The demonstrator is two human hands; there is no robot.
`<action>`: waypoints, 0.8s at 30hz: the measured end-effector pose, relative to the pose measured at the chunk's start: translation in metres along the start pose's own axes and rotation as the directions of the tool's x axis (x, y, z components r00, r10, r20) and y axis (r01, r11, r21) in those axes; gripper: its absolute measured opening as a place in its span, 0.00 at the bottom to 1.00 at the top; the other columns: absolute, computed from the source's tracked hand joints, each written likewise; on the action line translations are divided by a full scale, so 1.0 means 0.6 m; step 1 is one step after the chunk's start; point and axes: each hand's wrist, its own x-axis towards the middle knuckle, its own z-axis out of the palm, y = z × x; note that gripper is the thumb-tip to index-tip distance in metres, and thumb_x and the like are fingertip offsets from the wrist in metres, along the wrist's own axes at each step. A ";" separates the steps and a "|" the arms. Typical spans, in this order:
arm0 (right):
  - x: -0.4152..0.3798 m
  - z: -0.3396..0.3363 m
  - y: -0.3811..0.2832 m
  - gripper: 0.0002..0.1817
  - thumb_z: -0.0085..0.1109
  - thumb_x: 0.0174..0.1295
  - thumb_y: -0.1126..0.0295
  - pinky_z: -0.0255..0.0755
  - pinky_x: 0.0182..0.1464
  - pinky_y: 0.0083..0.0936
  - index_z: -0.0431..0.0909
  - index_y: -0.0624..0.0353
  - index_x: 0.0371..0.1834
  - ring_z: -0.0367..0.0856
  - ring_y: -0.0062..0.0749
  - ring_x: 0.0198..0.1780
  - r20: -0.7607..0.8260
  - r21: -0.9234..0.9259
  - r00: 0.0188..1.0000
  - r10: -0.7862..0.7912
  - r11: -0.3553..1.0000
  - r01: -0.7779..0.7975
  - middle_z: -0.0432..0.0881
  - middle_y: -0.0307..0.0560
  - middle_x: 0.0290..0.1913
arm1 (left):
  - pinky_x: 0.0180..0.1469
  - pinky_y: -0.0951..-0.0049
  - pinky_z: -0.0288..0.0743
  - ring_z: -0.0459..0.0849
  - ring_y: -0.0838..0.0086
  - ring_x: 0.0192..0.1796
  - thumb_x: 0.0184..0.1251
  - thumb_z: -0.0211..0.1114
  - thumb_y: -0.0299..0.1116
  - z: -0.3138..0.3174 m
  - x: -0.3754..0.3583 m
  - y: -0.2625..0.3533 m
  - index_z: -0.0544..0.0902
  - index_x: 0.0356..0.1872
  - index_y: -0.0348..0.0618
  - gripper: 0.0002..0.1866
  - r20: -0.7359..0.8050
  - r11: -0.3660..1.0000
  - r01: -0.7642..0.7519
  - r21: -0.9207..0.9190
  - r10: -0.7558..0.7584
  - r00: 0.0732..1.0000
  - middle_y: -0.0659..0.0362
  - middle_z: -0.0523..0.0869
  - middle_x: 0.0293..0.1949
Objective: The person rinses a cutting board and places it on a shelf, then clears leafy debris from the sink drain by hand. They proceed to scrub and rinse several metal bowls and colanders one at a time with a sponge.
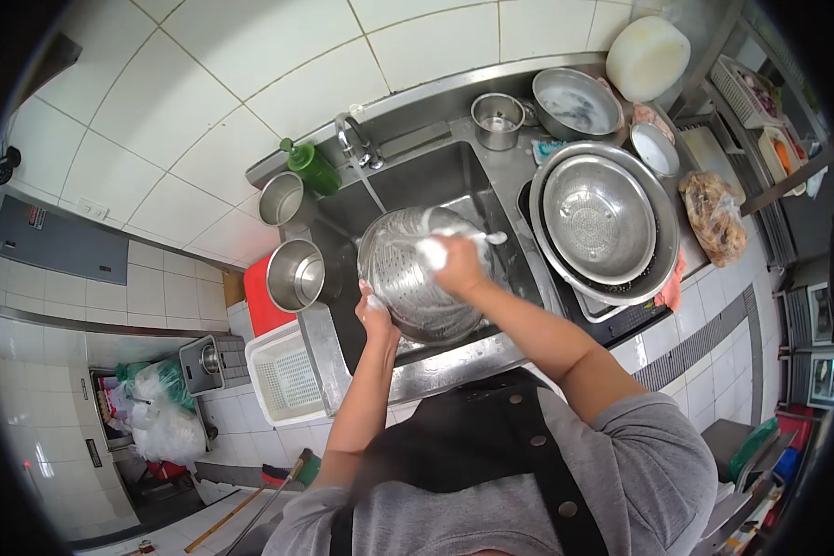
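Steel perforated colander (408, 278), soapy right hand (459, 264)

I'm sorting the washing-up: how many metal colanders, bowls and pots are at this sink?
Perforated colanders: 2, one in the sink, one nested at right
Plain bowls: 3
Pots: 3
Total: 8

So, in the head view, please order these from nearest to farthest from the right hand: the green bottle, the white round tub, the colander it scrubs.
1. Colander: in the sink, under the right hand.
2. Green bottle: on the sink's back ledge, beside the tap.
3. White round tub: far corner of the counter.
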 end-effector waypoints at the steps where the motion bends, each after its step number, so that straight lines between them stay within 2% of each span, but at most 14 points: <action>1: -0.019 0.010 -0.007 0.16 0.68 0.48 0.62 0.77 0.45 0.43 0.85 0.57 0.39 0.84 0.56 0.38 0.070 0.076 0.997 -0.017 0.997 0.012 0.85 0.60 0.33 | 0.58 0.56 0.76 0.82 0.59 0.54 0.78 0.49 0.50 0.002 0.006 -0.007 0.75 0.57 0.27 0.30 -0.009 1.000 -0.015 0.001 0.015 1.000 0.46 0.82 0.53; 3: -0.055 0.019 0.034 0.15 0.67 0.49 0.64 0.76 0.44 0.44 0.85 0.59 0.39 0.83 0.58 0.39 -0.004 0.029 0.997 0.080 0.996 -0.079 0.84 0.60 0.34 | 0.56 0.59 0.78 0.83 0.61 0.51 0.78 0.50 0.49 0.013 0.009 -0.012 0.76 0.55 0.28 0.28 -0.016 0.999 -0.028 -0.016 0.028 0.999 0.48 0.82 0.51; 4: -0.081 0.026 0.067 0.13 0.66 0.50 0.66 0.75 0.43 0.45 0.84 0.60 0.38 0.82 0.60 0.39 -0.073 -0.011 0.985 0.158 0.987 -0.159 0.84 0.60 0.34 | 0.51 0.64 0.77 0.83 0.66 0.46 0.78 0.50 0.47 0.007 0.021 -0.022 0.78 0.50 0.30 0.24 0.020 0.986 -0.155 0.054 0.154 0.988 0.51 0.84 0.45; 5: -0.110 0.029 0.115 0.14 0.67 0.51 0.64 0.75 0.43 0.46 0.84 0.60 0.38 0.82 0.60 0.41 0.041 -0.026 0.964 0.263 0.965 -0.263 0.84 0.62 0.35 | 0.46 0.68 0.77 0.83 0.70 0.40 0.79 0.51 0.44 -0.005 0.037 -0.035 0.80 0.44 0.31 0.22 0.062 0.953 -0.281 0.116 0.276 0.959 0.54 0.85 0.39; 6: -0.131 0.006 0.132 0.16 0.67 0.52 0.63 0.75 0.44 0.45 0.84 0.61 0.40 0.82 0.60 0.41 0.154 -0.102 0.923 0.352 0.935 -0.339 0.84 0.63 0.36 | 0.38 0.70 0.74 0.80 0.74 0.35 0.75 0.57 0.40 -0.028 0.066 -0.057 0.80 0.37 0.34 0.16 0.102 0.881 -0.311 0.357 0.294 0.950 0.60 0.84 0.32; 7: -0.146 -0.013 0.140 0.17 0.68 0.52 0.62 0.75 0.44 0.44 0.84 0.62 0.41 0.82 0.59 0.42 0.257 -0.185 0.862 0.438 0.897 -0.400 0.84 0.63 0.37 | 0.35 0.67 0.71 0.79 0.73 0.31 0.67 0.66 0.36 -0.008 0.067 -0.075 0.78 0.34 0.35 0.13 0.219 0.702 -0.550 0.451 0.511 0.832 0.59 0.83 0.29; 9: -0.166 -0.054 0.125 0.17 0.69 0.51 0.61 0.76 0.43 0.44 0.84 0.62 0.39 0.83 0.59 0.40 0.240 -0.138 0.883 0.402 0.915 -0.379 0.84 0.63 0.35 | 0.38 0.61 0.74 0.83 0.62 0.33 0.60 0.69 0.27 0.029 0.033 -0.085 0.77 0.35 0.36 0.09 0.400 0.381 -0.637 0.670 0.537 0.742 0.52 0.84 0.29; 10: -0.172 -0.075 0.113 0.17 0.70 0.50 0.60 0.76 0.41 0.44 0.84 0.62 0.38 0.83 0.58 0.38 0.213 -0.088 0.907 0.362 0.932 -0.351 0.84 0.63 0.33 | 0.38 0.61 0.74 0.83 0.62 0.33 0.60 0.69 0.27 0.027 0.034 -0.108 0.77 0.35 0.36 0.09 0.394 0.383 -0.631 0.674 0.536 0.746 0.52 0.84 0.29; 12: -0.173 -0.112 0.090 0.17 0.71 0.51 0.61 0.76 0.40 0.42 0.83 0.63 0.37 0.83 0.58 0.38 0.175 -0.008 0.929 0.326 0.944 -0.329 0.83 0.63 0.33 | 0.43 0.54 0.74 0.84 0.47 0.42 0.52 0.71 0.25 0.006 0.064 -0.172 0.74 0.38 0.36 0.15 0.585 0.056 -0.618 0.784 0.267 0.766 0.43 0.83 0.35; 14: -0.161 -0.155 0.062 0.14 0.71 0.52 0.66 0.73 0.36 0.37 0.81 0.65 0.35 0.83 0.57 0.35 0.102 0.143 0.957 0.271 0.948 -0.284 0.83 0.61 0.30 | 0.46 0.52 0.74 0.81 0.44 0.46 0.52 0.70 0.25 -0.019 0.083 -0.223 0.74 0.42 0.37 0.17 0.629 0.003 -0.634 0.773 0.128 0.767 0.41 0.82 0.41; 19: -0.128 -0.275 0.029 0.15 0.73 0.50 0.67 0.70 0.33 0.32 0.77 0.64 0.30 0.79 0.47 0.27 0.071 0.156 0.960 0.270 0.948 -0.278 0.79 0.55 0.26 | 0.57 0.52 0.73 0.77 0.43 0.56 0.52 0.67 0.25 -0.053 0.115 -0.313 0.71 0.50 0.41 0.23 0.681 -0.133 -0.722 0.679 -0.253 0.687 0.40 0.77 0.54; 21: -0.123 -0.326 0.045 0.16 0.74 0.50 0.67 0.70 0.34 0.30 0.75 0.63 0.32 0.77 0.39 0.27 0.042 0.272 0.947 0.319 0.908 -0.318 0.75 0.51 0.23 | 0.64 0.51 0.69 0.74 0.44 0.62 0.54 0.64 0.24 -0.020 0.114 -0.324 0.69 0.58 0.42 0.27 0.442 -0.308 -0.610 0.730 -0.469 0.765 0.40 0.76 0.56; 23: -0.097 -0.384 0.063 0.21 0.76 0.46 0.66 0.71 0.37 0.29 0.75 0.62 0.38 0.77 0.35 0.32 -0.237 0.090 0.926 0.294 0.956 -0.280 0.77 0.47 0.29 | 0.68 0.52 0.65 0.72 0.46 0.65 0.55 0.63 0.24 0.032 0.126 -0.344 0.69 0.62 0.42 0.29 0.510 -0.295 -0.585 0.756 -0.295 0.808 0.42 0.76 0.57; 24: -0.084 -0.418 0.095 0.22 0.77 0.46 0.66 0.72 0.39 0.29 0.75 0.62 0.39 0.78 0.34 0.34 -0.370 -0.065 0.908 0.198 0.969 -0.238 0.78 0.47 0.32 | 0.67 0.53 0.66 0.73 0.48 0.64 0.57 0.62 0.25 0.066 0.150 -0.346 0.71 0.61 0.41 0.27 0.661 -0.143 -0.666 0.732 -0.089 0.745 0.42 0.76 0.57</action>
